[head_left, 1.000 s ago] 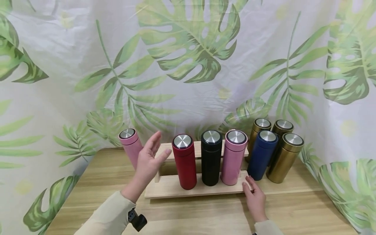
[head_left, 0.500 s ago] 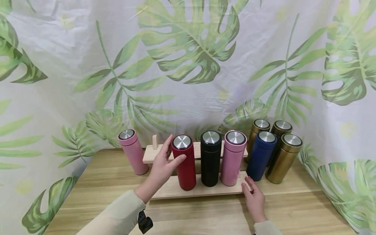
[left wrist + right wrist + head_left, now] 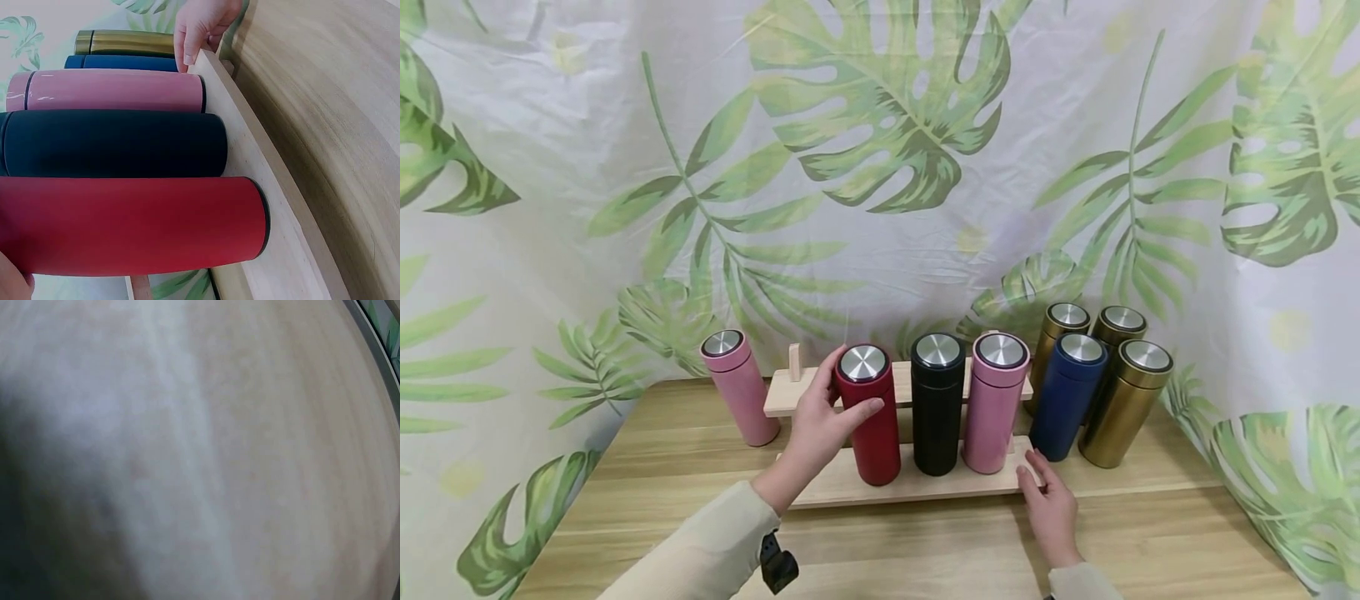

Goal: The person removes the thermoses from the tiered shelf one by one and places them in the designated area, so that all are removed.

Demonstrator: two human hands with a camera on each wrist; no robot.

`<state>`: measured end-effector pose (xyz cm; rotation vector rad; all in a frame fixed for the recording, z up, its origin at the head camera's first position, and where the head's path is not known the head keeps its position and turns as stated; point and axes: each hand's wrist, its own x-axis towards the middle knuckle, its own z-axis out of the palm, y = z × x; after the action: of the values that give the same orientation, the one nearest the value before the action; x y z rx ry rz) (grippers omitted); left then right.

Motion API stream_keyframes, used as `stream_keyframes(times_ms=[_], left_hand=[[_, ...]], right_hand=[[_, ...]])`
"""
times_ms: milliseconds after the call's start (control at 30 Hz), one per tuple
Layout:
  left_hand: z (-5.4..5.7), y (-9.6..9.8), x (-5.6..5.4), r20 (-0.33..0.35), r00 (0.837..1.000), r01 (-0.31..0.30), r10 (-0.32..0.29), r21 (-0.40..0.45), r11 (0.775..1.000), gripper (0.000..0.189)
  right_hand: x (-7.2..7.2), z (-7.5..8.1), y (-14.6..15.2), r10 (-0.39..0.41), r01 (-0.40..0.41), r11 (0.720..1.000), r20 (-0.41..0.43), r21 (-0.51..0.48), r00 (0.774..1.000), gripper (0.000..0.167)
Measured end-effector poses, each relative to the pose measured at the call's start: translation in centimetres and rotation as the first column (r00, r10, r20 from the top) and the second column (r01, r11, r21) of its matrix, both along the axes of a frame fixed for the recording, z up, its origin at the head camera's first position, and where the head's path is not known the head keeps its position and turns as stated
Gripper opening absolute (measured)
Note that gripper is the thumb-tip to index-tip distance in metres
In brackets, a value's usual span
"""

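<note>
My left hand (image 3: 818, 425) grips the red thermos bottle (image 3: 874, 442) near its top, thumb across the front. The bottle stands on the lower board of a two-tier wooden rack (image 3: 820, 487), leaning slightly left at the top. Beside it on that board are a black bottle (image 3: 938, 417) and a pink bottle (image 3: 992, 417). My right hand (image 3: 1051, 508) holds the right end of the lower board between thumb and fingers. The left wrist view shows the red bottle (image 3: 137, 225) with its base at the board and my right hand (image 3: 203, 25) at the far end.
Another pink bottle (image 3: 745, 396) stands left of the rack. On the right, a blue bottle (image 3: 1067, 400) and several gold or dark ones, including a gold bottle (image 3: 1123, 408), stand close together. A leaf-print cloth (image 3: 880, 167) hangs behind the wooden table (image 3: 925, 550).
My left hand has moved right from beside the left pink bottle to the red bottle and taken hold of it. The red bottle's top has shifted slightly left. My right hand has stayed put.
</note>
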<state>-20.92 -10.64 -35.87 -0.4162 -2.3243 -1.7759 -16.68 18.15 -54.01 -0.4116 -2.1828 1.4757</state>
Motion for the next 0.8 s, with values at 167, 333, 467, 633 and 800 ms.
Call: stream_keyframes(times_ms=[167,333,467,633,800], left_hand=[[-0.3,0.0,0.2,-0.041,0.999,-0.007,0.008,0.032,0.999,0.078],[-0.4,-0.3,0.8,-0.074,0.996,-0.051,0.054,0.041,0.998,0.075],[-0.4,-0.8,1.4,-0.095,0.993,-0.072,0.075,0.032,0.997,0.075],[-0.4,-1.9,1.9,-0.184,0.975,-0.113,0.122,0.059,0.992,0.074],[-0.1,-3.0,2.5,-0.277,0.945,-0.139,0.173,0.138,0.981,0.071]], right_hand=[[-0.1,-0.1,0.1,-0.002,0.002,1.000,-0.018,-0.008,1.000,0.033],[0.0,-0.1,0.0,0.005,-0.005,1.000,-0.016,-0.008,1.000,0.033],[0.0,-0.1,0.0,0.004,-0.004,1.000,-0.004,-0.013,1.000,0.034],[0.0,0.0,0.0,0.007,-0.007,1.000,-0.008,-0.018,1.000,0.034],[0.0,0.1,0.0,0.013,-0.013,1.000,-0.009,-0.018,1.000,0.035]])
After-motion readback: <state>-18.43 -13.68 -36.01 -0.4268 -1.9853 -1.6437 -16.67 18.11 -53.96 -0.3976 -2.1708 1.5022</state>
